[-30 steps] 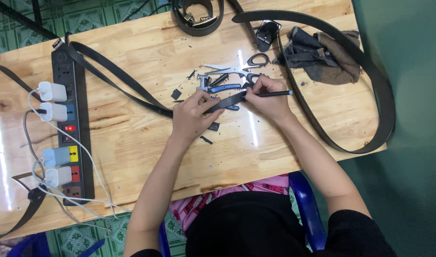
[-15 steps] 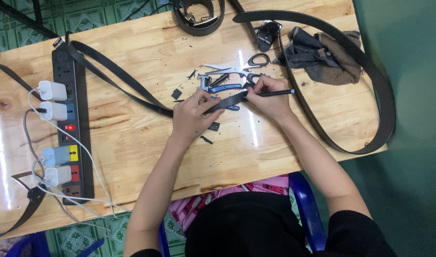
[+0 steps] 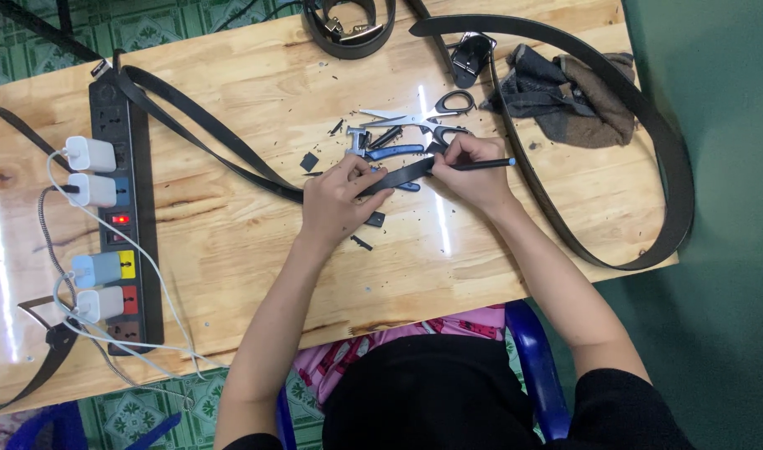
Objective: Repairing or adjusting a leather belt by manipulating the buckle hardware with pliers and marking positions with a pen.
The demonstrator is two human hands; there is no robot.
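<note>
Bare table (image 3: 481, 242) lies near the hands; scissors (image 3: 431, 121) and pliers (image 3: 390, 152) crowd beyond them.

A light wooden table (image 3: 231, 250) with visible grain fills most of the view, and bright light glares off its surface on the left and near the middle. Beyond its far left edge and under its near left edge lies a floor of green patterned tiles (image 3: 140, 412). On the right, the floor (image 3: 731, 333) is plain dark green. A blue chair (image 3: 536, 375) stands at the near edge.
</note>
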